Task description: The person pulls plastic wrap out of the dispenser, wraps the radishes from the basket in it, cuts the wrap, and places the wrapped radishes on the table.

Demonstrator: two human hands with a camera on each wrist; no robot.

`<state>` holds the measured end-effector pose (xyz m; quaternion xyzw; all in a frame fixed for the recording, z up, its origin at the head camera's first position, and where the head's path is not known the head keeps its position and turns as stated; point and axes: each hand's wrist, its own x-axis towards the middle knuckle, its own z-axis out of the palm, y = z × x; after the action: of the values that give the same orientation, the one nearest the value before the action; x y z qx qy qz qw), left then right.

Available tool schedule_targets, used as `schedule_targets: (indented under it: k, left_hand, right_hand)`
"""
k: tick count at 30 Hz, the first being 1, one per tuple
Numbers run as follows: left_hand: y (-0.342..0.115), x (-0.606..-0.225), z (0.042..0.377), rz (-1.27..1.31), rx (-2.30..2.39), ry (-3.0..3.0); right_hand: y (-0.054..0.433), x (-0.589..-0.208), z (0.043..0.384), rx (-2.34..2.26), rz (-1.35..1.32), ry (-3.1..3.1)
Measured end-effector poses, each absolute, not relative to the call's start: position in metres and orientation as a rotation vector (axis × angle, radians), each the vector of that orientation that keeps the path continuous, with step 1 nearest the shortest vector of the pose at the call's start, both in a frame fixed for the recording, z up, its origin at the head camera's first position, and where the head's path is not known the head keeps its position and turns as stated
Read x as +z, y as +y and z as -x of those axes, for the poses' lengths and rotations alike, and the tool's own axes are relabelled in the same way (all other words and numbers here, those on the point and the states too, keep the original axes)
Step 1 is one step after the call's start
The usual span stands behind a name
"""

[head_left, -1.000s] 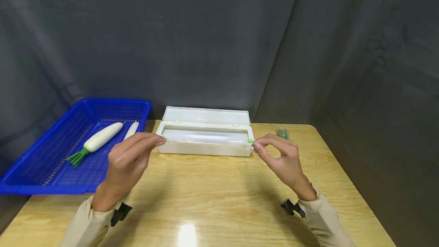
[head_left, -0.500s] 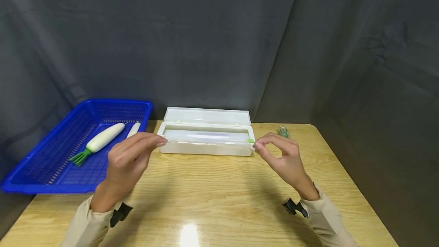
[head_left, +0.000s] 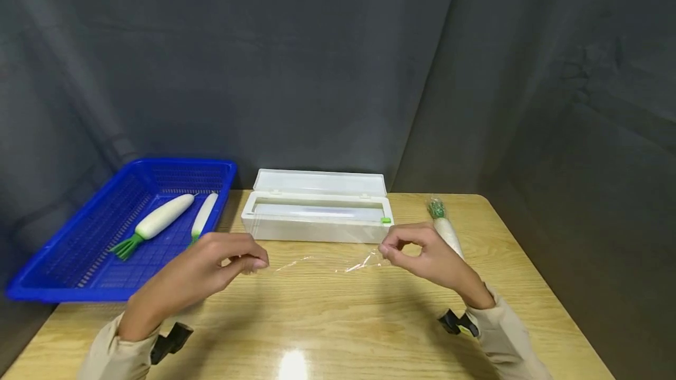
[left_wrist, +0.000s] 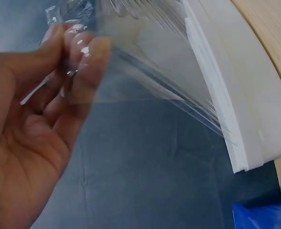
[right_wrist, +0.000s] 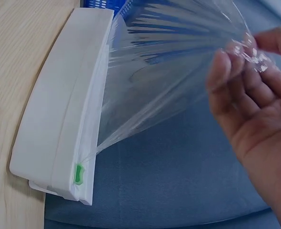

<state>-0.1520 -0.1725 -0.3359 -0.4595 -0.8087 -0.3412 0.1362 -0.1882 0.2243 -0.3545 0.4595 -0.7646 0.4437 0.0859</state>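
Observation:
Clear plastic wrap [head_left: 359, 264] stretches between my two hands and back to a white dispenser box [head_left: 317, 230] whose lid [head_left: 320, 182] stands raised. Inside the box lies the wrap roll [head_left: 317, 211]; a green slider [head_left: 386, 220] sits at its right front edge. My left hand [head_left: 203, 271] pinches the left corner of the sheet between thumb and fingers, and the left wrist view shows the film [left_wrist: 145, 71] bunched at the fingertips. With thumb and fingers my right hand [head_left: 430, 257] pinches the other corner; creases in the film [right_wrist: 164, 62] fan out from that grip.
At the left a blue basket [head_left: 68, 233] holds two white radishes, one of them [head_left: 164, 217] with green stems in full view. A radish [head_left: 449, 236] with its green top in clear film lies behind my right hand. Dark curtain encloses the wooden table [head_left: 327, 321].
Both hands have drawn the wrap from the box toward me and lower, so a longer sheet spans the gap. The radish behind the right hand shows more now.

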Motion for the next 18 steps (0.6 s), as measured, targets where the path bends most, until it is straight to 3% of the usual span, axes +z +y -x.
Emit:
schedule_targets:
  k: [10, 18]
  left_hand:
    - [-0.172, -0.352, 0.154, 1.505, -1.003, -2.649]
    - [-0.166, -0.373, 0.160, 1.535, -1.006, -2.800]
  right_hand:
    - [0.219, -0.356, 0.186, 1.217, -1.723, -2.665]
    - [0.216, -0.372, 0.190, 1.291, -1.752, -2.782]
